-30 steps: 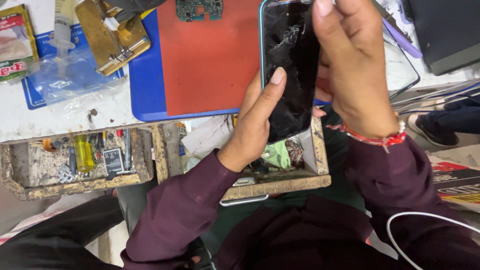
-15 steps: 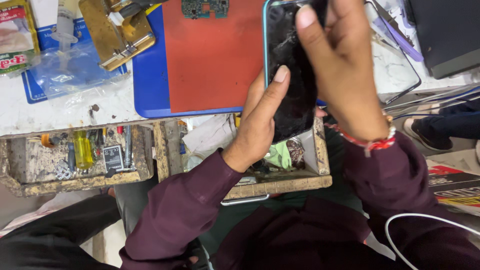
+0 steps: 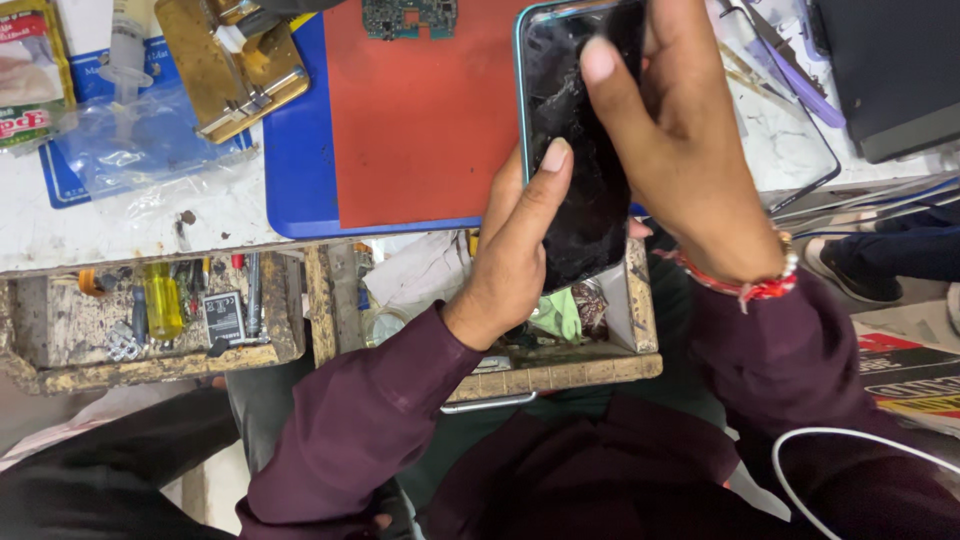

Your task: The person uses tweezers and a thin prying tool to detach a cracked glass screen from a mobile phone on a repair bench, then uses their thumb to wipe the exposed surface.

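I hold a phone with a cracked black screen and a teal frame upright over the bench edge. My left hand grips its lower part from the left, thumb pressed on the glass. My right hand wraps the top right of the phone, fingers over the screen's upper edge; a red thread band sits on that wrist. Both sleeves are dark maroon.
A red mat lies on a blue mat on the white bench. A green circuit board sits at the top, a brass jig at upper left. Two open wooden drawers hold small tools and scraps. A dark device lies at right.
The phone and both hands have stayed nearly in place; my right hand's fingers have shifted slightly along the phone's top edge.
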